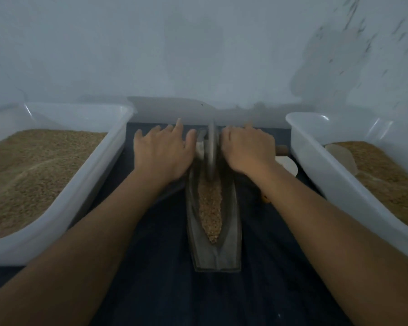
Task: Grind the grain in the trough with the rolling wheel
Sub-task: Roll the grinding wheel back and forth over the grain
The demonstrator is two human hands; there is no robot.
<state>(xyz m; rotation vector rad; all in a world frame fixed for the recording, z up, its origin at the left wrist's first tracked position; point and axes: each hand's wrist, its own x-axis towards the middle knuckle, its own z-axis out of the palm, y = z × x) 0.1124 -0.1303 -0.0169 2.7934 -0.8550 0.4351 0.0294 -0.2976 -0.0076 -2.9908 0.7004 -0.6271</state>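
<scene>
A narrow dark boat-shaped trough [231, 222] lies lengthwise on a dark cloth in the middle. Brown grain [210, 208] fills its groove from the near tip up to the wheel. The grey rolling wheel [212, 151] stands on edge at the far end of the trough. My left hand [163, 154] lies on the wheel's axle handle on the left, fingers stretched forward. My right hand [247, 149] covers the handle on the right, fingers curled over it; the wooden handle end [282, 149] sticks out past it.
A white plastic tub [64, 203] of brown grain stands on the left. A second white tub [320, 180] with grain and a pale scoop [342, 156] stands on the right. A pale round object [287, 164] lies between the right hand and that tub. A grey wall rises close behind.
</scene>
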